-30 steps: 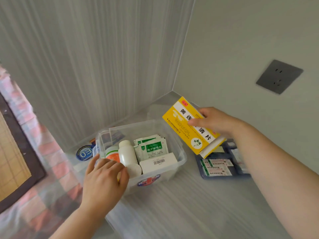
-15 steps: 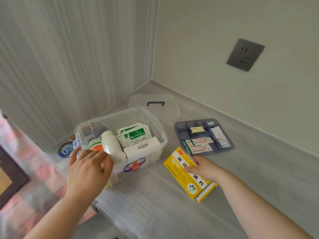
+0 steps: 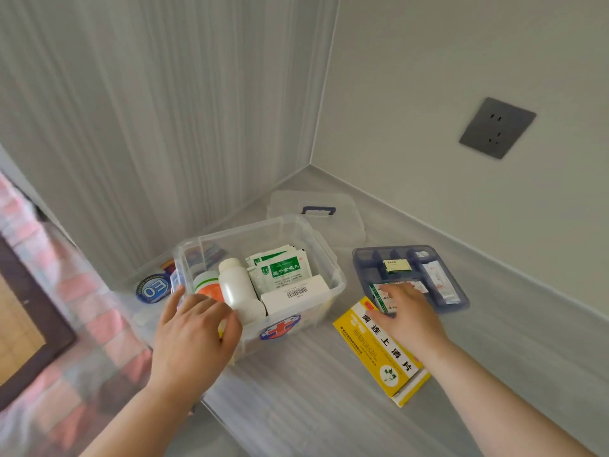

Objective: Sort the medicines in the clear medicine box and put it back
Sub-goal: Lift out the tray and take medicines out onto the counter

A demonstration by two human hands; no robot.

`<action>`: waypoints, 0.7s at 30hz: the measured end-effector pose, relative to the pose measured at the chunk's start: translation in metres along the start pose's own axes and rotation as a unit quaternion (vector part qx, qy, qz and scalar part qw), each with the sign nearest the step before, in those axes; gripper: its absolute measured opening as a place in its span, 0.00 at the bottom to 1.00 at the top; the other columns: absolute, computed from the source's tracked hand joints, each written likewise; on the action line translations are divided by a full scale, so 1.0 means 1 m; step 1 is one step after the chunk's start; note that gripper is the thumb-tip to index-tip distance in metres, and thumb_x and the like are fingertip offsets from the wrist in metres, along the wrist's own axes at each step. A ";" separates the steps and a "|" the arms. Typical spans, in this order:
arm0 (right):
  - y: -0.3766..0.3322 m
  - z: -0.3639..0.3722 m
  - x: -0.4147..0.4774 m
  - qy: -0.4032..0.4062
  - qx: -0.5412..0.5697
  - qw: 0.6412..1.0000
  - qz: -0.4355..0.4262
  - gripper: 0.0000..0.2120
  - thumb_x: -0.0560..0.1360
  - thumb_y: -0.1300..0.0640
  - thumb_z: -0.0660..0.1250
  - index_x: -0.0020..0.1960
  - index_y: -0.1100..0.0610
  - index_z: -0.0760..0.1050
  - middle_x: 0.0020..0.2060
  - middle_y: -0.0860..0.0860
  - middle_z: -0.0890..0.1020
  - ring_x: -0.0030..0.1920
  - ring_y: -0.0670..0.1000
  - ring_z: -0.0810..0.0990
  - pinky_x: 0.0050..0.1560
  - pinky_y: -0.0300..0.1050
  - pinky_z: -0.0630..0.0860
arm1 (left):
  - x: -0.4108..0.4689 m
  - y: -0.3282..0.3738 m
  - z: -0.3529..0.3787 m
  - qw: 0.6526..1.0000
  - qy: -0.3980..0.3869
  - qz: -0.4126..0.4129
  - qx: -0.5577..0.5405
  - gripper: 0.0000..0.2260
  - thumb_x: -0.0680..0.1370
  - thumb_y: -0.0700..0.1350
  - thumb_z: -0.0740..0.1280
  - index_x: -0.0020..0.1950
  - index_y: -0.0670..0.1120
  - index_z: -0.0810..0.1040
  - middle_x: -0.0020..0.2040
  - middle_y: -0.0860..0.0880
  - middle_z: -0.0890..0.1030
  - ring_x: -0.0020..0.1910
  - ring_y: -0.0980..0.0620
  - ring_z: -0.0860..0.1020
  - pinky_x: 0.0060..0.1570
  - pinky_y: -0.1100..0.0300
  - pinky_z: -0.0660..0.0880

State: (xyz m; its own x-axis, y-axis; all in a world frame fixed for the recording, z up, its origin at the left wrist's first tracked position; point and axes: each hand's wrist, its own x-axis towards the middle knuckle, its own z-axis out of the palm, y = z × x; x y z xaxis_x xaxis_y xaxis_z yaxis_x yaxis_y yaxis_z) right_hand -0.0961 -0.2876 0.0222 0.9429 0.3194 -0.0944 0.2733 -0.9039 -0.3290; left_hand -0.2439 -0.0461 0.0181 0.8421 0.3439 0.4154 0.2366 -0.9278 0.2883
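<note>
- the clear box [image 3: 324,258] stands open at the centre of the frame on the grey surface [image 3: 313,390], near the corner of the two walls.
- inside it: a white bottle [image 3: 238,288] lying tilted, an orange-labelled bottle [image 3: 207,286] to its left, green-and-white sachets [image 3: 284,270] standing behind, and a white carton [image 3: 296,296] with a barcode at the front.
- the left hand [image 3: 194,338] rests on the box's lower-left corner, fingers [image 3: 216,311] curled loosely over the rim; whether they actually grip it i cannot tell.
- the yellow carton [image 3: 382,352] lies flat on the surface to the right of the box, partly under the right hand [image 3: 408,318].
- the right hand's fingers [image 3: 397,296] are spread and released, reaching onto green-striped packets [image 3: 379,296] at the near edge of the blue tray [image 3: 461,301].
- the tray lies to the right of the box, with a few small packets in its compartments.
- the clear lid [image 3: 329,212] with a blue handle lies flat behind the box.
- a dark socket [image 3: 497,127] sits on the wall at upper right.
</note>
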 end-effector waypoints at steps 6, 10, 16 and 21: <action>-0.104 -0.027 0.043 0.013 0.061 0.971 -0.232 0.14 0.73 0.59 0.65 0.58 0.57 0.74 0.57 0.54 0.77 0.60 0.53 0.71 0.54 0.40 0.65 | 0.002 -0.005 0.001 1.000 0.010 0.008 -0.015 0.17 0.69 0.48 0.55 0.27 0.43 0.78 0.27 0.47 0.82 0.33 0.46 0.81 0.58 0.52 0.60; -0.155 0.002 0.078 -0.181 -0.112 0.933 -0.291 0.22 0.71 0.60 0.65 0.65 0.56 0.68 0.64 0.54 0.72 0.65 0.55 0.67 0.62 0.48 0.66 | 0.004 -0.007 0.000 1.000 0.006 0.019 -0.019 0.16 0.68 0.48 0.56 0.26 0.45 0.77 0.25 0.49 0.80 0.31 0.47 0.80 0.57 0.52 0.61; -0.165 0.032 0.103 -0.264 -0.226 0.902 -0.257 0.37 0.64 0.51 0.73 0.68 0.52 0.60 0.65 0.55 0.70 0.64 0.57 0.69 0.61 0.53 0.69 | 0.004 -0.008 0.003 0.999 0.019 0.012 -0.037 0.14 0.68 0.49 0.57 0.26 0.46 0.75 0.24 0.52 0.77 0.31 0.49 0.78 0.59 0.54 0.61; -0.162 0.032 0.110 -0.290 -0.265 0.888 -0.240 0.38 0.63 0.46 0.73 0.67 0.54 0.61 0.62 0.57 0.72 0.63 0.57 0.66 0.59 0.52 0.69 | 0.004 -0.009 0.006 0.998 0.026 0.011 -0.048 0.13 0.68 0.49 0.57 0.27 0.47 0.76 0.25 0.52 0.78 0.34 0.52 0.75 0.58 0.54 0.61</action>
State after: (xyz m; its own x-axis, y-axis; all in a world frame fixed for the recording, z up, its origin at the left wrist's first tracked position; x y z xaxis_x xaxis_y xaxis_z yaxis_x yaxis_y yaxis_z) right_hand -0.0427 -0.0966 0.0346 0.4787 0.6585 -0.5807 0.8137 -0.5812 0.0117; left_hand -0.2399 -0.0369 0.0122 0.8194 0.3338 0.4660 0.1697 -0.9178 0.3589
